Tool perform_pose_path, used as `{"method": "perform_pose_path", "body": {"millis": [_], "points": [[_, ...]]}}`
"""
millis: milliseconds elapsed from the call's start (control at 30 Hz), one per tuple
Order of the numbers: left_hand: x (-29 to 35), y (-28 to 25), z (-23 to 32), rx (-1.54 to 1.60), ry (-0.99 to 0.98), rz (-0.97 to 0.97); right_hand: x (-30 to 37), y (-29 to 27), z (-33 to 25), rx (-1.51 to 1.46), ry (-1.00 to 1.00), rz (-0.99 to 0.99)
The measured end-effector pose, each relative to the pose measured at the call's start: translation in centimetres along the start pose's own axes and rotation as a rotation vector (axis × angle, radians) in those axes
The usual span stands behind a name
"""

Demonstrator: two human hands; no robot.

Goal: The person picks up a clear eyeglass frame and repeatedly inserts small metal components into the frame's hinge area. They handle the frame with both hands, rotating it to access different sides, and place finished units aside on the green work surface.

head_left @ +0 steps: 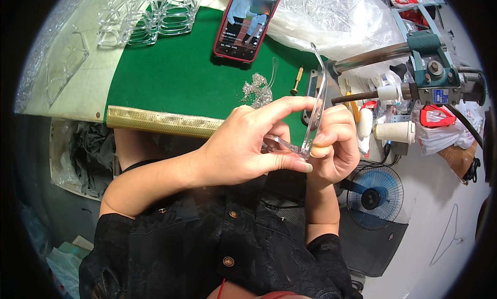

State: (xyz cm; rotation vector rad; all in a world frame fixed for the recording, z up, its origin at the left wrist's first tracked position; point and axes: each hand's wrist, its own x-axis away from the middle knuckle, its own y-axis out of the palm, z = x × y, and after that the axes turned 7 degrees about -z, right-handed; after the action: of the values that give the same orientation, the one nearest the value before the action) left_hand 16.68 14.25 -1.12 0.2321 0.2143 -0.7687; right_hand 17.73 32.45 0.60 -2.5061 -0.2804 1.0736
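Both my hands hold a clear plastic eyeglass frame (318, 94) in front of my body, at the near edge of the green mat. My left hand (243, 138) grips the front part, thumb below and fingers curled over it. My right hand (335, 143) pinches the corner where the temple arm joins, and that arm points up and away. Much of the front part is hidden behind my left fingers. Beyond my hands lie a pile of small shiny metal parts (257, 90), a loose clear temple arm (273, 70) and a small brass-coloured screwdriver (297, 81).
Several clear eyeglass frames (150, 19) sit at the back left of the green mat (171, 76). A red-cased phone (247, 27) lies at the back middle. On the right are a teal metal machine (434, 66), a paper cup (396, 133) and a fan (370, 198).
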Motion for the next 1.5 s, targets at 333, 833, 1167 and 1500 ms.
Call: {"method": "perform_pose_path", "body": {"millis": [333, 833, 1167, 1500], "points": [[-2.1, 0.3, -0.5, -0.158, 0.066, 0.029, 1.2, -0.4, -0.3, -0.533, 0.366, 0.093], [-13.6, 6.1, -5.8, -0.159, 0.263, -0.019, 0.9, -12.0, 3.1, -0.296, 0.431, 0.370], [-17.9, 8.0, -6.0, -0.099, 0.258, 0.037, 0.2, -15.6, 5.7, -0.193, 0.436, 0.388], [-18.3, 8.3, -6.5, -0.033, 0.233, 0.051, -6.4, -23.6, -1.3, -0.066, -0.171, 0.664]]}}
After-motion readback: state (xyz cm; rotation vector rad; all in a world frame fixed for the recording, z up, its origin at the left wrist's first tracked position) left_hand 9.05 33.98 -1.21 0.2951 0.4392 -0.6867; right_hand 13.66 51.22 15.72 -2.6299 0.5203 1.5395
